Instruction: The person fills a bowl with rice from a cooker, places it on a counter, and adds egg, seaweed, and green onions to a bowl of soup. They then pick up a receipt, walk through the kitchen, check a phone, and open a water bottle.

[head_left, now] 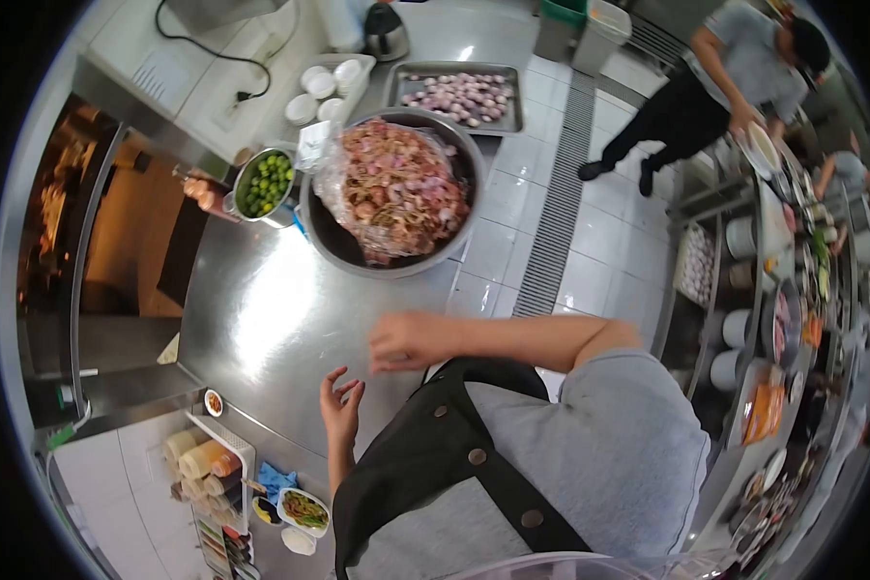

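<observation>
My right hand (pixel 401 342) is over the steel counter (pixel 261 319), its fingers curled; what they hold, if anything, is hidden. Just below it and to its left, my left hand (pixel 341 401) has its fingers apart and holds nothing. Beyond both hands stands a large metal bowl (pixel 396 271) with a plastic bag of peeled reddish shallots (pixel 396 184) in it. Neither hand touches the bowl. A steel pot (pixel 278 215) of green limes (pixel 265 186) stands at the bowl's left side.
Behind the bowl lies a tray of shallots (pixel 459 97), with white cups (pixel 321 85) to its left. A basket of bottles (pixel 208 459) sits at lower left, near a food container (pixel 303 510). Another person (pixel 735 77) holds a bowl by shelves on the right.
</observation>
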Motion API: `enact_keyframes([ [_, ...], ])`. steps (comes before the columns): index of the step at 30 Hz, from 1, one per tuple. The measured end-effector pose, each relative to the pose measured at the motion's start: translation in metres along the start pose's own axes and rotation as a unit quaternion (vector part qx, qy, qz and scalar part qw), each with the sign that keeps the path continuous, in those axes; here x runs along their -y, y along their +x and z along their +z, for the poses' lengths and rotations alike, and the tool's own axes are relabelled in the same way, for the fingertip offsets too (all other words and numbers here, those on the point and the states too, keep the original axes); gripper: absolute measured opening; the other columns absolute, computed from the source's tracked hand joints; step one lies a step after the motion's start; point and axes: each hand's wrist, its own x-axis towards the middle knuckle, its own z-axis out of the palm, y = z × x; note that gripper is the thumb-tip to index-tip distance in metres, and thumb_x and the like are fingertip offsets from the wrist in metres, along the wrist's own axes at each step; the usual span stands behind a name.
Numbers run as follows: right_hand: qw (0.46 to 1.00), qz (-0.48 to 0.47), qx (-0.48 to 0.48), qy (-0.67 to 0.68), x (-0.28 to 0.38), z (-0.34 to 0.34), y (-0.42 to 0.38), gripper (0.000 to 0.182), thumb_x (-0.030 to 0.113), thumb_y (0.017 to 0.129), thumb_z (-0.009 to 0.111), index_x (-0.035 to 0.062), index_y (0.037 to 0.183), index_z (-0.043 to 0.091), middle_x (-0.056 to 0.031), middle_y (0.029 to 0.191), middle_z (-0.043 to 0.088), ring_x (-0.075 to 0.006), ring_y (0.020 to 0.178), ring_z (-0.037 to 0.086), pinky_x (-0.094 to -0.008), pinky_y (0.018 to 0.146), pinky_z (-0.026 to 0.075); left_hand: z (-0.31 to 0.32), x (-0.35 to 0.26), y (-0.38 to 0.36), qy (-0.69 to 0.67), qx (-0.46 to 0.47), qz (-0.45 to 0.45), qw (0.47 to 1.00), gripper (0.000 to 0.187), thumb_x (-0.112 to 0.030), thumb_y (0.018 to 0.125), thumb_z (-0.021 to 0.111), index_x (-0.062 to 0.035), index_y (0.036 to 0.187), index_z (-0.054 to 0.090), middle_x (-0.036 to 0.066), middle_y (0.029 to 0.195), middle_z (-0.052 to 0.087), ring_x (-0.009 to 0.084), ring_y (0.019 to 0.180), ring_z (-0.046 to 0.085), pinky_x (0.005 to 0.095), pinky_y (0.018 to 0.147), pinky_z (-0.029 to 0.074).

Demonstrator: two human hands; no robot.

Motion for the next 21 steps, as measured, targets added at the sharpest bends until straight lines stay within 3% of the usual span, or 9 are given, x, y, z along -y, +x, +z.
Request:
enact_keyframes([
  [6,0.929,0.364,-0.065,-0.019,0.011,0.100,-0.171,0.049,0.046,0.095,0.061,0.0046,0.070,0.064,-0.0099,0.065,0.060,-0.0317,0.063,0.060,-0.0423,0.062,0.048,-0.034,-0.001,0.005,0.008,0.052,0.041,0.998,0.054,0.003,0.086,0.072,-0.0026,0.133,0.047,0.011,0.139,0.051,0.0203,0.110,0.061,0.0261,0.080,0.054],
  [8,0.814,0.573,-0.086,-0.024,0.006,0.122,-0.235,0.057,0.055,0.094,0.059,0.0058,0.069,0.069,-0.0099,0.062,0.064,-0.0290,0.059,0.062,-0.0403,0.062,0.050,-0.058,-0.004,0.003,0.016,0.013,0.061,0.998,0.049,0.000,0.090,0.068,0.0010,0.133,0.047,0.012,0.138,0.051,0.0214,0.112,0.060,0.0301,0.094,0.052],
  [11,0.671,0.732,-0.108,-0.042,-0.004,0.153,-0.363,0.068,0.064,0.092,0.055,0.0030,0.068,0.072,-0.0130,0.061,0.066,-0.0282,0.061,0.066,-0.0402,0.064,0.052,-0.101,0.012,0.001,-0.013,-0.054,0.108,0.993,0.048,0.002,0.087,0.070,-0.0010,0.131,0.050,0.012,0.137,0.051,0.0212,0.113,0.060,0.0285,0.087,0.054],
  [13,0.622,0.775,-0.086,-0.062,0.019,0.168,-0.450,0.062,0.057,0.091,0.059,0.0031,0.063,0.071,-0.0130,0.060,0.067,-0.0264,0.061,0.067,-0.0407,0.066,0.054,-0.119,0.022,-0.005,-0.019,-0.086,0.129,0.988,0.048,0.001,0.088,0.070,-0.0005,0.131,0.050,0.012,0.136,0.051,0.0218,0.113,0.060,0.0294,0.088,0.054],
  [14,0.652,0.745,-0.041,-0.135,0.038,0.181,-0.498,0.056,0.051,0.091,0.062,0.0040,0.064,0.072,-0.0120,0.060,0.067,-0.0248,0.056,0.065,-0.0393,0.060,0.054,-0.126,0.027,-0.011,-0.019,-0.121,0.148,0.981,0.047,0.001,0.088,0.070,0.0000,0.131,0.050,0.012,0.136,0.052,0.0223,0.114,0.060,0.0303,0.090,0.054],
  [15,0.520,0.851,-0.040,-0.056,0.060,0.178,-0.506,0.050,0.047,0.091,0.064,0.0037,0.068,0.073,-0.0120,0.060,0.067,-0.0232,0.051,0.063,-0.0380,0.055,0.054,-0.127,0.030,-0.018,-0.046,-0.130,0.148,0.979,0.047,0.001,0.088,0.070,-0.0003,0.131,0.050,0.012,0.135,0.052,0.0224,0.114,0.060,0.0303,0.090,0.053],
  [17,0.495,0.864,0.011,-0.086,0.091,0.203,-0.569,0.044,0.044,0.089,0.068,0.0040,0.072,0.074,-0.0142,0.062,0.068,-0.0205,0.047,0.061,-0.0371,0.050,0.053,-0.122,0.042,-0.037,-0.072,-0.139,0.141,0.977,0.046,0.000,0.088,0.070,-0.0016,0.130,0.051,0.010,0.134,0.052,0.0223,0.114,0.060,0.0306,0.090,0.054],
  [19,0.438,0.893,0.103,0.007,0.122,0.204,-0.537,0.034,0.031,0.090,0.069,-0.0032,0.088,0.070,-0.0118,0.070,0.068,-0.0217,0.062,0.068,-0.0382,0.061,0.056,-0.116,0.061,-0.061,-0.076,-0.122,0.122,0.982,0.044,0.000,0.088,0.069,-0.0052,0.130,0.054,0.008,0.132,0.053,0.0217,0.113,0.061,0.0311,0.088,0.054],
  [21,0.494,0.861,0.117,0.013,0.141,0.211,-0.475,0.032,0.028,0.090,0.070,-0.0044,0.086,0.069,-0.0112,0.069,0.068,-0.0208,0.061,0.067,-0.0372,0.059,0.056,-0.105,0.084,-0.089,-0.052,-0.092,0.112,0.988,0.044,-0.002,0.085,0.071,-0.0069,0.126,0.056,0.008,0.126,0.055,0.0205,0.107,0.063,0.0318,0.086,0.055],
])
